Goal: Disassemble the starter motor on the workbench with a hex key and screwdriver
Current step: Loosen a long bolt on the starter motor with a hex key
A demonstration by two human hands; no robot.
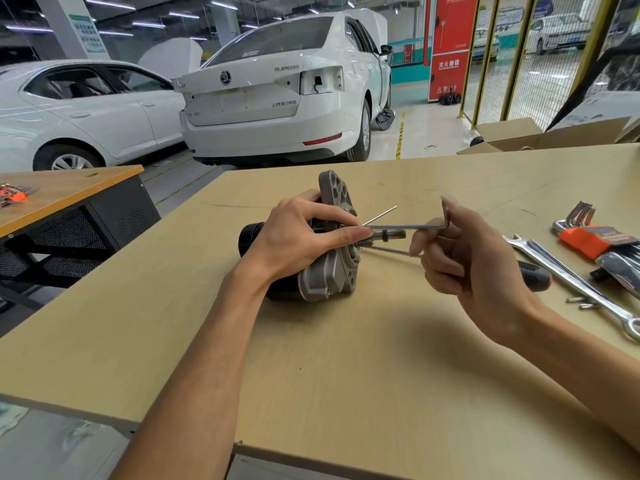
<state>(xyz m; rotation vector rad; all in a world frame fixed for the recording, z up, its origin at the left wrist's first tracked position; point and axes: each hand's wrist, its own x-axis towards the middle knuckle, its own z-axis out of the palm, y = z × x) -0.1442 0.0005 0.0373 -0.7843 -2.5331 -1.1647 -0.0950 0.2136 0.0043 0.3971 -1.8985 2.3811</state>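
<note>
Grey cast-metal starter motor (325, 268) lay mid-worktop (346, 358), nearer its far edge; my left hand (298, 233) gripped it while my right hand (464, 258) pinched the L-shaped steel hex key (408, 227).

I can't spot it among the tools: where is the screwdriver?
In the head view, the screwdriver lies on the workbench right of the starter motor, mostly hidden behind the right hand, beside the spanners.

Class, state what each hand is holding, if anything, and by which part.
The left hand grips the starter motor around its body beside the flange. The right hand pinches the hex key at its bend.
</note>
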